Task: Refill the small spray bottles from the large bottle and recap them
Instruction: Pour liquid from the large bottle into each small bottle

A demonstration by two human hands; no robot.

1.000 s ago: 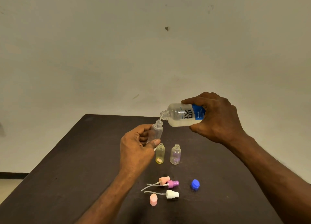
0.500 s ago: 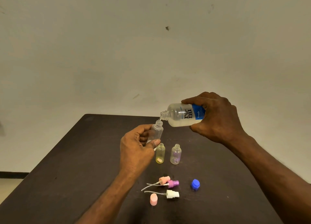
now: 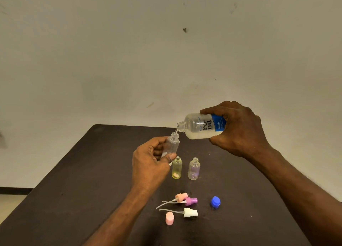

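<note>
Your right hand (image 3: 238, 129) is gripping large bottle (image 3: 202, 126), fingers closed round its labelled body — tipping it near-horizontal, mouth touching neck of small clear bottle (image 3: 172, 143). Your left hand (image 3: 149, 162) is clasping that clear bottle, thumb and fingers closed on it, above dark table (image 3: 83, 171). Yellow bottle (image 3: 177, 168) and purple-tinted bottle (image 3: 194, 169) are standing uncapped just below. Nearer you — three spray tops, pink cap (image 3: 169, 218), blue cap (image 3: 215, 202) lying loose.

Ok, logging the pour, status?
Right hand tips big bottle, pouring. Left hand holds small clear bottle under its mouth. Two open bottles wait on table. Nothing in the way.
</note>
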